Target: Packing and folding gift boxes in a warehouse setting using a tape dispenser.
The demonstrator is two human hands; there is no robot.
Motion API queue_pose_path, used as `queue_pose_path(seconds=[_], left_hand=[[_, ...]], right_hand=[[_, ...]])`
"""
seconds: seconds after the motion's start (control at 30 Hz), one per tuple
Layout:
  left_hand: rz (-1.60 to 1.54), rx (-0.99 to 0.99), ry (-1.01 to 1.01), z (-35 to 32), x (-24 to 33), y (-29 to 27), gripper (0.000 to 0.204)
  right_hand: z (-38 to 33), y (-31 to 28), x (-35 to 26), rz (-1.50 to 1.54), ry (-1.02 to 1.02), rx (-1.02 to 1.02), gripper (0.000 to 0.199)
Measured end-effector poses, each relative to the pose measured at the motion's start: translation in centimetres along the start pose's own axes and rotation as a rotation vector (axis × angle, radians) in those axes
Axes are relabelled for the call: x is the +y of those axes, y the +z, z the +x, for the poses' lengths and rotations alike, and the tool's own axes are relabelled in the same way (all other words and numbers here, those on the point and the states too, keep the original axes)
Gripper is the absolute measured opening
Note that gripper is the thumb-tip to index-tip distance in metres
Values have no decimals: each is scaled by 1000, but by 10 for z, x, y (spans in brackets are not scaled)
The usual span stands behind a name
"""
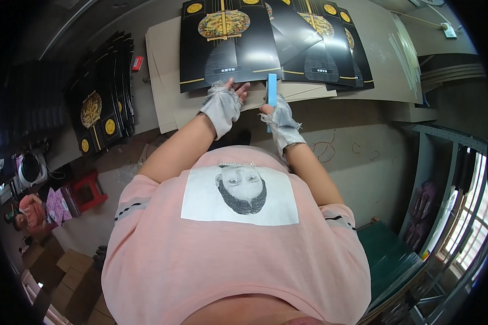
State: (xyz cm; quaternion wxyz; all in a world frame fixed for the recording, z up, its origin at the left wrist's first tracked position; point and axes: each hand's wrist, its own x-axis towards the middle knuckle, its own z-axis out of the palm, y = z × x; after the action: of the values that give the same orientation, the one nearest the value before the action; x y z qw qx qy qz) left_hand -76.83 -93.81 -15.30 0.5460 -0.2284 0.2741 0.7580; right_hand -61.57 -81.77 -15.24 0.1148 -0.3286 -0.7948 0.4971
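My right hand [282, 120], in a frayed grey fingerless glove, grips a flat light-blue strip [272, 89] held upright at the near edge of a black printed sheet [255, 54]. That sheet has a gold pattern with a round, colourful motif. My left hand [223, 103], gloved the same way, lies at the sheet's near edge with its fingers apart and holds nothing that I can see. Whether its fingertips touch the sheet I cannot tell. More black printed sheets [320, 62] lie fanned and overlapping to the right. Plain greyish boards [168, 81] lie beneath.
On the left, a stack of black-and-gold printed pieces [100, 103] stands beside a small red box [137, 63]. A red stool [89, 192] and cardboard boxes [73, 279] are at the lower left, near another person [32, 214]. A metal rack [450, 135] stands at the right.
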Motion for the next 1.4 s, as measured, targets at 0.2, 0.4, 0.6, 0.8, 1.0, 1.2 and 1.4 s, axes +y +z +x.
queue_pose_path(seconds=[0.2, 0.4, 0.6, 0.8, 1.0, 1.2, 1.4], left_hand=[[-7, -8, -13, 0, -6, -2, 23], [-20, 38, -13, -6, -1, -2, 25], [-76, 408, 237, -50, 30, -9, 54], [406, 136, 182, -40, 59, -46, 38], [543, 215, 284, -4, 41, -41, 49], [587, 153, 305, -2, 33, -32, 44], [712, 113, 324, 7, 31, -41, 39]], right_hand=[[13, -7, -2, 105, 103, -68, 27], [23, -7, 5, 103, 183, -191, 22], [21, -49, 10, 286, 410, -179, 12], [25, -59, 25, 529, 441, -186, 19], [19, -2, -5, 411, 400, -448, 32], [20, 34, -9, 350, 283, -467, 37], [18, 29, -23, 295, 310, -502, 25]])
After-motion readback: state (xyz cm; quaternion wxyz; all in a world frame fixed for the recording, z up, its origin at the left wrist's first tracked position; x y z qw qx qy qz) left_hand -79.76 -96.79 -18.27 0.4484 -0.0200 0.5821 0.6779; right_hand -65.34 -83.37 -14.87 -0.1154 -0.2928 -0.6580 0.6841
